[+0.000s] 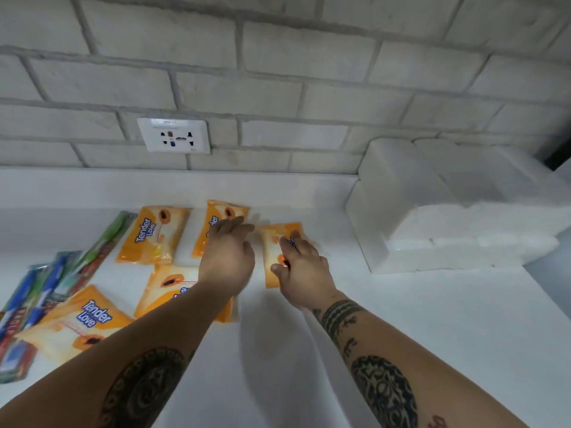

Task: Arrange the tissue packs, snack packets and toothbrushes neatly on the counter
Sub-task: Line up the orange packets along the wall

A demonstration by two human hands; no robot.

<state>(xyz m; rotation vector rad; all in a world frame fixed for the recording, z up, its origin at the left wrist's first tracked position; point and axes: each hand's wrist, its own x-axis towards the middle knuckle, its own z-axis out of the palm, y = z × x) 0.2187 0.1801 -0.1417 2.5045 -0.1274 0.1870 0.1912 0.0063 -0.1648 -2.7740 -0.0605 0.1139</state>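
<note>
1. Left hand [227, 257] reaches forward, fingers straight and apart, over the middle orange pack [216, 217].
2. Right hand [301, 267] grips the right orange pack [268, 242] on the counter [401, 335].
3. Toothbrushes [92, 251] lie left; white tissue stacks [432, 211] stand right.

Orange-and-white packs [153, 234] with blue lettering, blue, green, red toothbrushes [46, 288] — white counter [401, 335], whitish brick-patterned wall [278, 72].

Single wide-angle head-worn view, close over the counter [401, 335], forward and down toward the brick wall [309, 50].
</note>
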